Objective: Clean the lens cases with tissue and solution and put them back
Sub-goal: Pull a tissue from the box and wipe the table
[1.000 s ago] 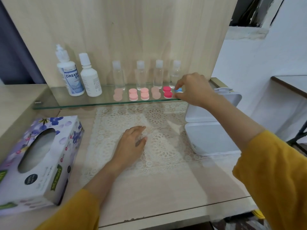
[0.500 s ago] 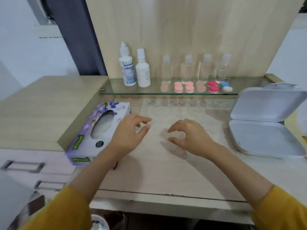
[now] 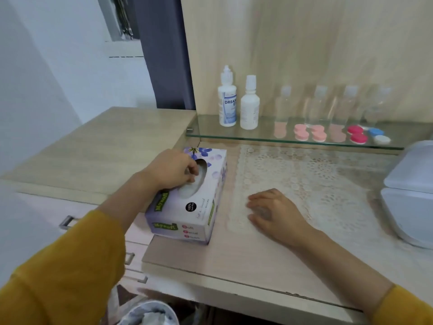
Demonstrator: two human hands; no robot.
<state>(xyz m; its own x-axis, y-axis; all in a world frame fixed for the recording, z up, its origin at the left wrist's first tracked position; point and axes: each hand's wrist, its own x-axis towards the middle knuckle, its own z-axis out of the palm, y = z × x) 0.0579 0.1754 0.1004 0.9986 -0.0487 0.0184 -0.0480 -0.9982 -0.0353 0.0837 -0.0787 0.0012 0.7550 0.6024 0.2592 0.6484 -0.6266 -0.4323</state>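
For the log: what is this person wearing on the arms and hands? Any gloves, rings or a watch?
Both arms are in loose mustard-yellow sleeves, the left sleeve and the right sleeve, each stopping short of the wrist so the forearms are bare. The left hand and right hand are ungloved. No ring, watch or bracelet shows.

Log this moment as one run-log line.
left hand: pinching tissue in tissue box opening | right hand: resting on lace mat | lens cases: on glass shelf
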